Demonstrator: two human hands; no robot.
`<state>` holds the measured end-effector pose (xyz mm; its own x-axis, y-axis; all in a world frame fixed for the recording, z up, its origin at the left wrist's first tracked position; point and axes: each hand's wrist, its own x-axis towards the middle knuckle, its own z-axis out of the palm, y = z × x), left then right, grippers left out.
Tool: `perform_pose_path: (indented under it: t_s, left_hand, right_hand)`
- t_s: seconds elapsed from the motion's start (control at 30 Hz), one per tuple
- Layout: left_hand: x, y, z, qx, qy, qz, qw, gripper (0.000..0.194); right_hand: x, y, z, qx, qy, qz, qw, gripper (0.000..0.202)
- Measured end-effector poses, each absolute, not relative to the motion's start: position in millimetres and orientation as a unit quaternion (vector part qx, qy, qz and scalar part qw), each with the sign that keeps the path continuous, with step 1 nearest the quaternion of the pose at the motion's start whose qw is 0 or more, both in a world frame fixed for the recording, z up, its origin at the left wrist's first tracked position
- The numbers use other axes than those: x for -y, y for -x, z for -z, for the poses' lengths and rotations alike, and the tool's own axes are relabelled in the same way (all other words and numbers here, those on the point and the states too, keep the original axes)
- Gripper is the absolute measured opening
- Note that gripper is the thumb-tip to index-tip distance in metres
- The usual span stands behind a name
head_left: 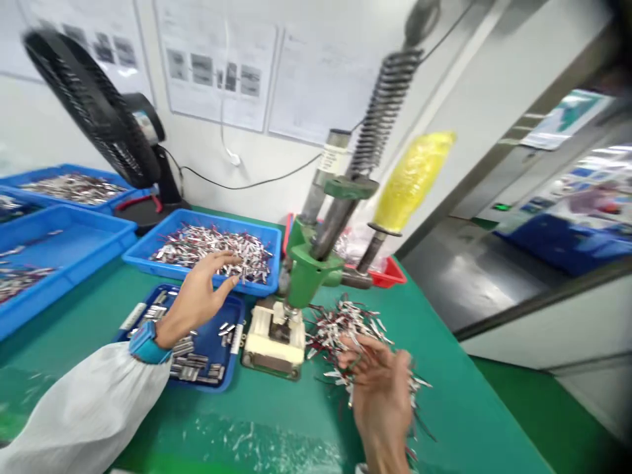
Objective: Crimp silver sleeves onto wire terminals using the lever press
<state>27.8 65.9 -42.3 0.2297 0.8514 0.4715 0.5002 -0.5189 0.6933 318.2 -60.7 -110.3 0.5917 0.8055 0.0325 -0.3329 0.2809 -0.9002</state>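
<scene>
While wired parts (pixel 345 322) lie heaped right of the press (pixel 306 270), with metal pieces (pixel 190 362) remaining in the small tray (pixel 230 345), the left hand (pixel 197 296)'s grip is open, the right hand (pixel 380 395)'s unclear.

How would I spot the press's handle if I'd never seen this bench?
Find the green press on the green bench. At its right, a short metal rod slants up to the handle. Bright yellow wrapping sets it apart from the bare coil spring.

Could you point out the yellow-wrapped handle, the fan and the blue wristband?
Yellow-wrapped handle (pixel 413 181): head view, middle of its wrapping.
Fan (pixel 93 105): head view, black grille.
Blue wristband (pixel 144 342): head view, its face.
</scene>
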Motion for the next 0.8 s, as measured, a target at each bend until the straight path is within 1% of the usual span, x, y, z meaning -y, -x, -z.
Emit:
perform_pose_path:
  t_s: [0.03, 0.07, 0.13, 0.2, 0.3, 0.4, 0.5, 0.6, 0.67, 0.8]
  left_hand:
    - [-69.3, -14.0, 41.3, -0.460, -0.757, -0.427, 0.178, 0.035]
    - [-70.8, -1.1, 40.1, -0.468, -0.764, -0.408, 0.175, 0.033]
    - [-67.8, 19.1, 39.7, -0.472, -0.789, -0.339, 0.199, 0.028]
    - [-59.7, 28.4, 44.3, -0.467, -0.816, -0.263, 0.218, 0.024]
    - [-48.1, 23.7, 59.9, -0.461, -0.842, -0.181, 0.213, 0.022]
    - [-44.2, 9.0, 75.7, -0.457, -0.859, -0.135, 0.188, 0.024]
    - [-46.1, -2.5, 84.3, -0.447, -0.871, -0.131, 0.158, 0.026]
    - [-49.9, -5.9, 88.7, -0.443, -0.872, -0.156, 0.139, 0.029]
    - [-52.0, -4.8, 90.7, -0.440, -0.862, -0.199, 0.153, 0.027]
    - [-50.3, -1.0, 88.5, -0.417, -0.820, -0.310, 0.239, 0.017]
  right_hand:
    - [61.1, -318.6, 111.9, 0.249, 0.469, -0.375, 0.760, 0.070]
    - [61.3, -318.2, 113.5, 0.243, 0.479, -0.369, 0.758, 0.071]
    - [62.1, -314.6, 115.5, 0.239, 0.529, -0.340, 0.740, 0.065]
    - [63.5, -306.4, 114.8, 0.264, 0.594, -0.299, 0.699, 0.059]
    - [65.7, -287.5, 110.0, 0.328, 0.638, -0.251, 0.650, 0.060]
    - [67.8, -265.8, 104.2, 0.372, 0.627, -0.232, 0.644, 0.059]
    - [69.0, -246.2, 99.6, 0.391, 0.616, -0.226, 0.646, 0.052]
    - [65.3, -229.3, 96.1, 0.412, 0.614, -0.233, 0.631, 0.044]
    - [59.4, -219.8, 94.2, 0.421, 0.618, -0.242, 0.619, 0.043]
    - [45.6, -208.2, 92.1, 0.396, 0.613, -0.296, 0.616, 0.053]
